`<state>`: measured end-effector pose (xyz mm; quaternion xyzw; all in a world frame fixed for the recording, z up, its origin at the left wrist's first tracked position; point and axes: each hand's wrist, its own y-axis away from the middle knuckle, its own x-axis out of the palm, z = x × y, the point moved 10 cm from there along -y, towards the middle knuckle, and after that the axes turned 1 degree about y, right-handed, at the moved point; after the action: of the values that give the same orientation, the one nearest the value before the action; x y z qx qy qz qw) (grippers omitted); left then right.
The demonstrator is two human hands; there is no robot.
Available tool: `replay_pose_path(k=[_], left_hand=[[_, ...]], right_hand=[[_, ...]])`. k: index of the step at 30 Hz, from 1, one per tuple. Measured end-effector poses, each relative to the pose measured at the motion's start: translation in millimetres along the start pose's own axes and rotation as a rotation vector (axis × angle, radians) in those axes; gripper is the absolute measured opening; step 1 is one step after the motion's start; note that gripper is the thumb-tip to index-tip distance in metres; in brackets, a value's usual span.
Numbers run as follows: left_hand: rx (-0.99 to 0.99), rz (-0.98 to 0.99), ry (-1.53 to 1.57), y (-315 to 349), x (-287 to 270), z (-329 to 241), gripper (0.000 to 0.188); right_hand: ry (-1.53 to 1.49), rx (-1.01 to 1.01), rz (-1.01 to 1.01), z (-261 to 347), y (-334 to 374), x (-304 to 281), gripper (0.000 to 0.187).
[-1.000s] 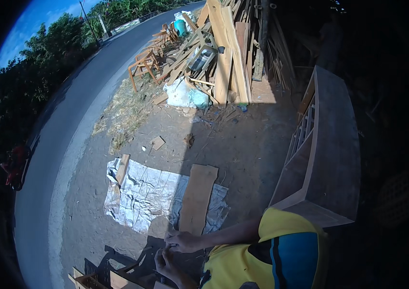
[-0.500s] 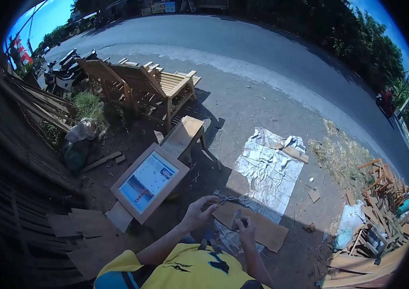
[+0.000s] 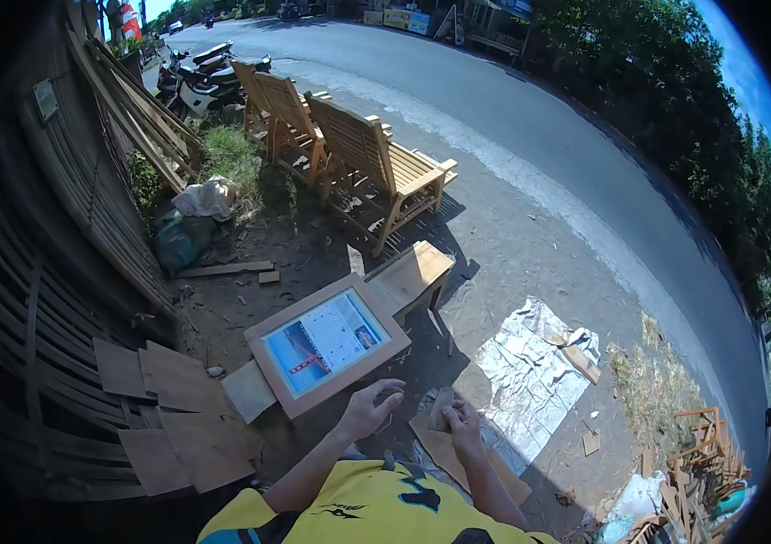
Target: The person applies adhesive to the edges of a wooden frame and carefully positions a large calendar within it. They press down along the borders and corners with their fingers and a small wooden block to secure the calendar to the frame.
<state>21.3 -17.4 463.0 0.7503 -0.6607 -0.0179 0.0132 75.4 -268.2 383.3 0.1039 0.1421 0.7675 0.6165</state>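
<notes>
My right hand (image 3: 465, 424) grips a small flat brownish piece (image 3: 440, 407), held up in front of my yellow shirt. My left hand (image 3: 367, 410) hovers a short way to its left with the fingers curled; whether anything is in it is hidden. Under both hands a long wooden board (image 3: 458, 458) lies on the dirt, partly on a crumpled silvery sheet (image 3: 531, 372). Right beside my left hand sits a wood-framed panel (image 3: 326, 344) with a printed blue and white face.
A low wooden stool (image 3: 414, 275) stands behind the framed panel, and slatted wooden chairs (image 3: 376, 172) beyond it. Plywood offcuts (image 3: 177, 417) lie by a slatted fence at the left. Parked motorbikes (image 3: 204, 77) and a road are farther off. Scrap wood (image 3: 694, 453) is piled at lower right.
My head has swung round from the timber pile to the chairs and framed panel. Both hands stay together over the board, and the left hand has curled more.
</notes>
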Motion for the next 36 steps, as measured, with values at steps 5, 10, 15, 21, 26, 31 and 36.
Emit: replay_pose_path(k=[5, 10, 15, 21, 26, 31, 36], left_hand=[[-0.006, -0.195, -0.116, 8, -90, 5, 0.037], [-0.037, -0.383, -0.117, 33, -159, 27, 0.036], [-0.203, -0.628, -0.156, 81, -212, 71, 0.036], [-0.310, -0.893, -0.154, 121, -238, 134, 0.037], [-0.461, -0.923, -0.359, 128, -262, 241, 0.038], [-0.334, -0.779, -0.787, 44, -322, 339, 0.046], [-0.336, -0.843, -1.123, -1, -414, 459, 0.064]], right_hand=[[-0.127, 0.111, 0.125, -6, -15, 63, 0.040], [-0.152, 0.167, 0.274, -16, -42, 112, 0.046], [0.276, 0.016, 0.516, 8, -81, 166, 0.037], [0.523, -0.133, 0.500, -50, -182, 155, 0.029], [0.788, -0.309, 0.585, -115, -249, 181, 0.027], [0.858, -0.505, 0.631, -186, -288, 252, 0.025], [0.789, -0.741, 0.886, -259, -273, 377, 0.024]])
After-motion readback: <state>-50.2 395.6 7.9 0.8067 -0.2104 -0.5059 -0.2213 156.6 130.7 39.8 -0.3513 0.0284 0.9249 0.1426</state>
